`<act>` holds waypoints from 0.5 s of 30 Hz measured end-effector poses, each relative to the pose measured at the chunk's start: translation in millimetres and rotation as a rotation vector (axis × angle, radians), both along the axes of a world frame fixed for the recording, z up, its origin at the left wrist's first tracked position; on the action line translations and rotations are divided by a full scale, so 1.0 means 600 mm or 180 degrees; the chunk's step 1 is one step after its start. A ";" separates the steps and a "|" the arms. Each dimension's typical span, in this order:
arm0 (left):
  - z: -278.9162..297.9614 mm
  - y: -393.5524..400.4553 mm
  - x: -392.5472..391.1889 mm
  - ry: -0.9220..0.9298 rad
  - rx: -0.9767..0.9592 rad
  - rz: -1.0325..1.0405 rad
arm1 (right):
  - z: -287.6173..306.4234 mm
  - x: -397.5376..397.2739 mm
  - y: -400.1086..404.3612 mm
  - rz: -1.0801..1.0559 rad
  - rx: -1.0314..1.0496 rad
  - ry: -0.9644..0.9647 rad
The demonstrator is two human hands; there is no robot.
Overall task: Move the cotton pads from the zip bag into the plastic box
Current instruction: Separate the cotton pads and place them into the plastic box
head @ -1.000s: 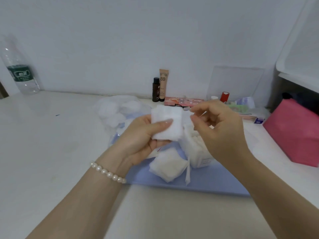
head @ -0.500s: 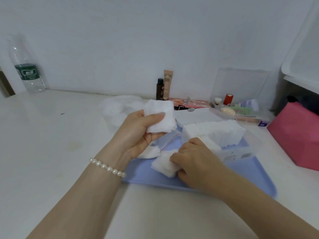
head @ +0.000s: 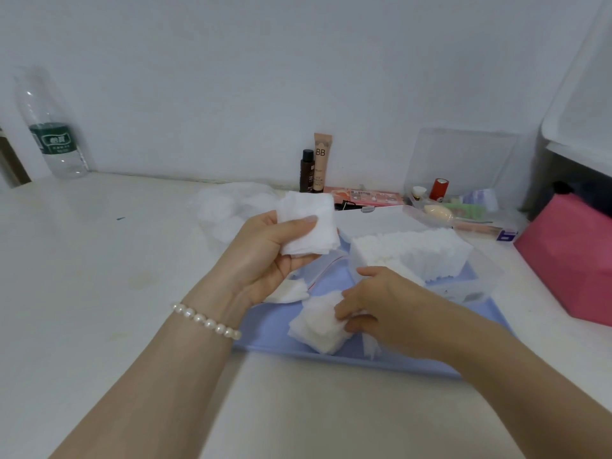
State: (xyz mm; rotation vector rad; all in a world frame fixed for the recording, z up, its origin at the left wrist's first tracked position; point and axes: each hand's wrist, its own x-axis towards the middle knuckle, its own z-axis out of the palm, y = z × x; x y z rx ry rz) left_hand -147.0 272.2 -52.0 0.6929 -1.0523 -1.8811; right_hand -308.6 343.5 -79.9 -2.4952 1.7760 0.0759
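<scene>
Here, head view, taken part by part.

Left hand: the left hand (head: 265, 256) sits at frame centre, raised above the tray, thumb pressed across a stack of cotton pads (head: 309, 226) with the fingers curled behind. Held up like this, the stack seems to be a gathering pile, kept square while more pads are collected.

Right hand: the right hand (head: 374, 309) is lower, right of centre, fingers curled onto a loose heap of pads (head: 318, 321) lying on the tray, apparently pinching up the next few.

Zip bag: the zip bag (head: 318, 273), marked by its red seal strip, lies flat between the two hands; a few pads show at its left end, under the left palm.

Plastic box: the clear plastic box (head: 477, 273) stands right of centre on the tray, just beyond the right hand, already holding a long packed row of white pads.

Tray: the blue tray (head: 265, 329) keeps bag, heap and box together on the white table (head: 82, 293).

Judgement: the box looks largely filled; the held stack and the heap are not yet in it.
</scene>
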 end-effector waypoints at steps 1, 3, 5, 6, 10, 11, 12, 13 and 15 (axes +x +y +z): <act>0.000 0.000 0.000 0.0003 0.0003 -0.0001 | 0.003 0.000 0.001 -0.0072 0.0107 -0.0127; 0.001 0.001 -0.001 0.0002 0.0005 -0.0002 | 0.008 -0.001 0.007 -0.0182 0.0242 -0.0317; 0.000 0.002 -0.001 -0.0002 0.0000 -0.0004 | 0.012 -0.002 0.015 -0.0163 0.0221 -0.0464; 0.000 0.002 -0.001 0.0001 -0.0003 -0.0004 | 0.015 0.002 0.019 -0.0152 0.0115 -0.0578; 0.000 0.002 -0.002 0.0032 -0.0009 -0.0024 | 0.003 0.035 0.023 0.0066 -0.1053 -0.0616; 0.000 0.002 -0.002 0.0031 -0.0008 -0.0037 | -0.007 0.040 0.020 0.0084 -0.1328 -0.0387; 0.000 0.003 -0.002 0.0023 -0.0010 -0.0045 | -0.014 0.046 0.017 -0.0020 -0.1527 -0.0159; 0.000 0.003 -0.003 0.0015 -0.0010 -0.0047 | -0.025 0.048 0.016 -0.0027 -0.1683 0.0056; 0.000 0.003 -0.003 -0.0008 -0.0011 -0.0032 | -0.036 0.052 0.018 -0.0039 -0.1822 0.0242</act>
